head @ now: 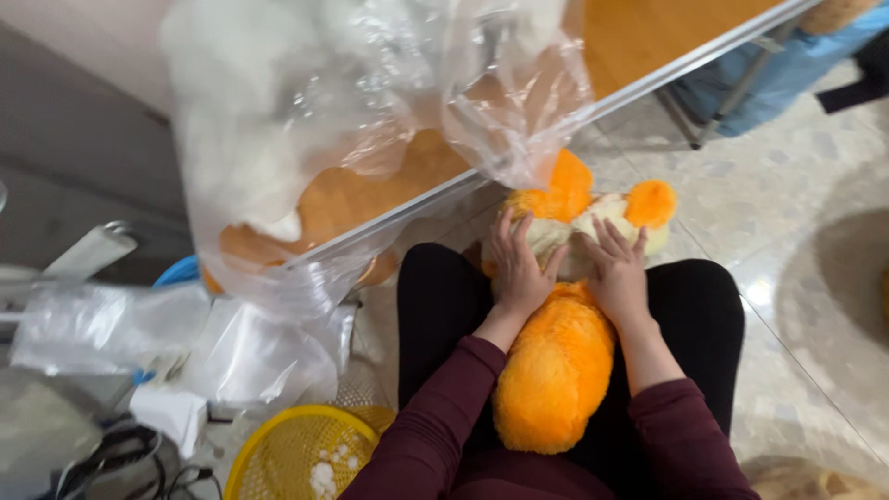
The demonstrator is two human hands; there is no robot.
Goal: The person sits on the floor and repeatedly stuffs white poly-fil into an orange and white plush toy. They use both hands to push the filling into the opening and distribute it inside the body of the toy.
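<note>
An orange and cream plush toy (556,370) lies on my lap between my black-trousered legs, head pointing away from me. My left hand (516,268) presses flat on the toy's cream upper part, fingers spread. My right hand (618,273) rests beside it on the same cream part, fingers apart too. Both hands touch the toy near its orange ears (651,202). Dark red sleeves cover my forearms.
A large clear plastic bag of white stuffing (306,120) hangs over the wooden table edge (593,106) at upper left. A yellow mesh basket (278,454) with white fluff sits on the floor at lower left, among more plastic bags (111,324). Speckled tile floor lies to the right.
</note>
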